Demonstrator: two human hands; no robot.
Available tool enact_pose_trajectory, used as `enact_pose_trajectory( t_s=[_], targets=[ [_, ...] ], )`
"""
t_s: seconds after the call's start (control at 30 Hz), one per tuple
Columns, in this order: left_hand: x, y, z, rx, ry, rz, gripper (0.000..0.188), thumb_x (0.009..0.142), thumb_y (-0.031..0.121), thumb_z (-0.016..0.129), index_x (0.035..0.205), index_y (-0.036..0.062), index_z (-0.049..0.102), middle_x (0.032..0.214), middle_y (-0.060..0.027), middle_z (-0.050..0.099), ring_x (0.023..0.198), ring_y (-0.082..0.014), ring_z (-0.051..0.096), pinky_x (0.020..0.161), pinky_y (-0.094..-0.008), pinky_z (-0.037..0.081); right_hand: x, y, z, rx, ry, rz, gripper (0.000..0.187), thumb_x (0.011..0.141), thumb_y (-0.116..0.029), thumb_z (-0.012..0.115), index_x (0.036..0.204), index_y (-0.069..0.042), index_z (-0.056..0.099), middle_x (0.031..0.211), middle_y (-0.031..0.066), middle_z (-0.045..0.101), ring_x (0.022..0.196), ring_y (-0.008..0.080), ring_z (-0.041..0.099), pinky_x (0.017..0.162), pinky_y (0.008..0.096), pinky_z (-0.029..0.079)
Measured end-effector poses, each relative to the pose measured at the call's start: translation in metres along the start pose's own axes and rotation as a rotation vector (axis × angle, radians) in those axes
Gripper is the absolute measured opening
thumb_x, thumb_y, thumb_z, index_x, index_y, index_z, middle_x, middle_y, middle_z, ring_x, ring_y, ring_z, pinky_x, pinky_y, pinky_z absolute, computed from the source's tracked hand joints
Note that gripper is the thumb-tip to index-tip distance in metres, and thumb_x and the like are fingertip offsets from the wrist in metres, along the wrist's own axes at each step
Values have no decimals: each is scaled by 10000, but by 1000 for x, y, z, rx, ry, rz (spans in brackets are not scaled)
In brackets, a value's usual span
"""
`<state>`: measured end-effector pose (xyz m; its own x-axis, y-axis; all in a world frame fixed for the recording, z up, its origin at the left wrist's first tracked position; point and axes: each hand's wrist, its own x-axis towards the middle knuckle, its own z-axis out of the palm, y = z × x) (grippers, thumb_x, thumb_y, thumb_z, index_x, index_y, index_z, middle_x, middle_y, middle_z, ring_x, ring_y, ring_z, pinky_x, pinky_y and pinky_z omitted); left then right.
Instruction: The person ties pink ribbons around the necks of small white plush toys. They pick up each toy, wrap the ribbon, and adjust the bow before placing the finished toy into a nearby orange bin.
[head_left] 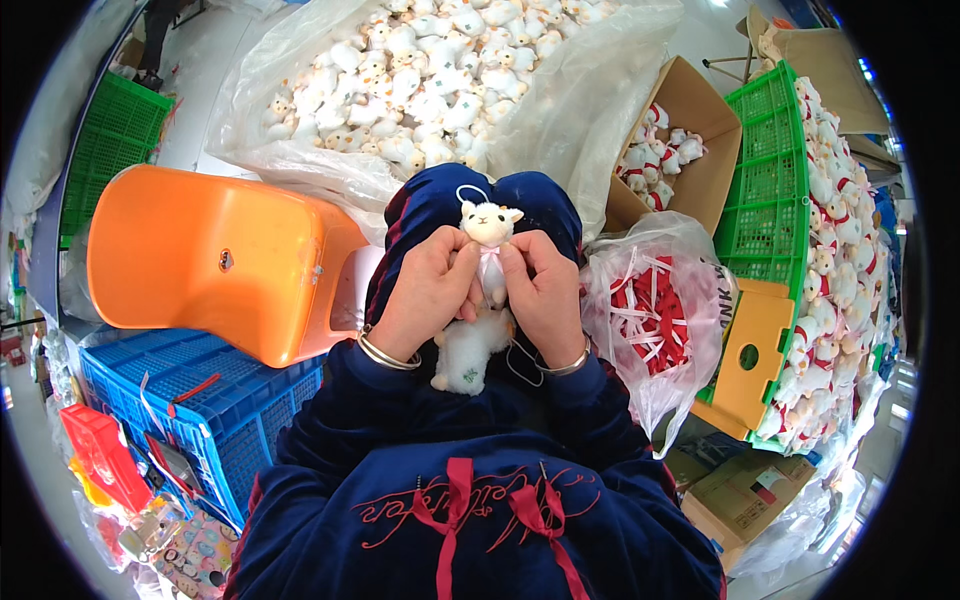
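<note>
Over my lap, a small white plush toy (488, 222) with a cream face and a white hanging loop faces up between my hands. A pale pink ribbon (490, 262) lies at its neck. My left hand (428, 285) is closed on the toy's left side, thumb and fingers pinched near the neck. On the other side my right hand (545, 288) is closed too, its thumb against the ribbon. The fingertips partly hide the toy's body. Just below, a second white plush toy (465, 355) rests on my lap, with a small green mark on it and a thin white loop beside it.
A big clear plastic bag (255, 125) of white plush toys lies ahead. To the right are a bag of red and white ribbons (655, 315), a cardboard box (715, 120) and a green crate (765, 160). An orange chair (190, 260) and blue crate (240, 440) stand left.
</note>
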<state>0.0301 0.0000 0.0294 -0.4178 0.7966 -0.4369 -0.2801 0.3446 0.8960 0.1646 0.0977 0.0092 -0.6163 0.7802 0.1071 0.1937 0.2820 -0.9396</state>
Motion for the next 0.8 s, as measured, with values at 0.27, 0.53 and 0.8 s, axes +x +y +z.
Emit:
enact_pose_trajectory(
  t_s=[0.27, 0.53, 0.8],
  targets=[
    [0, 2, -1, 28, -18, 26, 209, 1076, 190, 569, 936, 35, 583, 657, -22, 626, 480, -59, 547, 460, -210, 426, 6, -5, 5, -99, -27, 16, 161, 1003, -148, 658, 934, -7, 623, 692, 148, 649, 575, 241, 632, 557, 361, 477],
    [0, -22, -7, -195, -55, 79, 185, 1070, 174, 598, 935, 48, 597, 672, -4, 624, 498, -40, 536, 468, -185, 406, -6, 5, 11, 5, 65, 58, 194, 1037, -159, 640, 913, -11, 616, 691, 97, 635, 582, 142, 571, 558, 318, 467],
    [1, -7, -14, 59, -33, 35, 208, 991, 200, 730, 910, 34, 634, 673, 29, 599, 556, -12, 492, 519, -200, 390, -3, 3, 9, -21, 8, 50, 176, 1030, -153, 667, 949, 1, 639, 700, 63, 629, 604, 88, 556, 559, 283, 456]
  ],
)
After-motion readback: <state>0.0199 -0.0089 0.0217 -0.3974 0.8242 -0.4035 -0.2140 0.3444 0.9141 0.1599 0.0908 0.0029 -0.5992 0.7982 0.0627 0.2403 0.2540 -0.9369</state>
